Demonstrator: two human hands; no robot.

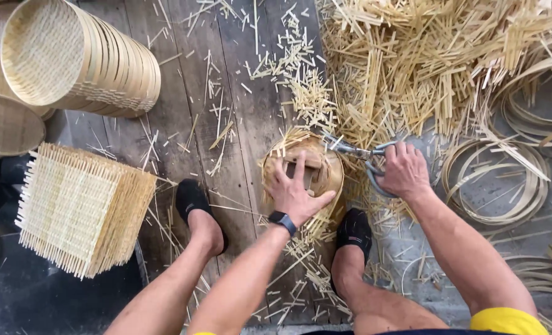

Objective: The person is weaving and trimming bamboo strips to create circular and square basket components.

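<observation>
Hands busy, seen from the head camera: left hand (298, 192) spreads flat over a round pale woven bamboo tray (303, 175) on the plank floor (183, 124), between both feet. Right hand (403, 170) grips metal shears (357, 150) at its rim. Looks light, springy, splintery; best pinned from above.

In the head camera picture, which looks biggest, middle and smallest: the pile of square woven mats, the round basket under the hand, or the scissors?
1. Stack of square pale woven bamboo mats, clearly largest.
2. Round woven bamboo basket under the left hand.
3. Grey metal scissors in the right hand, smallest.
</observation>
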